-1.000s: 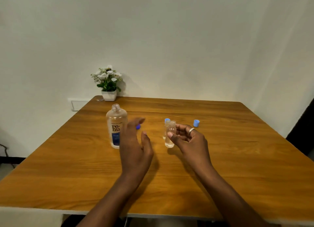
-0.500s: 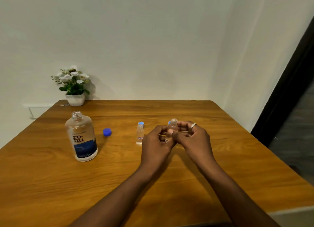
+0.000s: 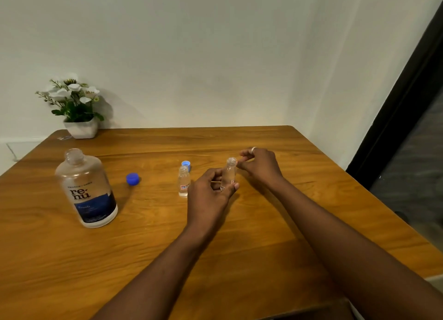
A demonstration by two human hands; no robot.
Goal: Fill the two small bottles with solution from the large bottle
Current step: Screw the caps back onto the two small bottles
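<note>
Small bottle (image 3: 229,173) pinched upright in left hand (image 3: 211,195) over wooden table (image 3: 275,235); right hand (image 3: 261,162) curled at 1 o'clock, contents unclear; white wall, dark doorframe (image 3: 398,118) right

Plain pale wall (image 3: 191,56) runs behind a wooden table (image 3: 72,259). Far left, a potted white-flower plant (image 3: 74,106) sits against it. Right side, a dark frame (image 3: 402,108), possibly a doorway.
</note>
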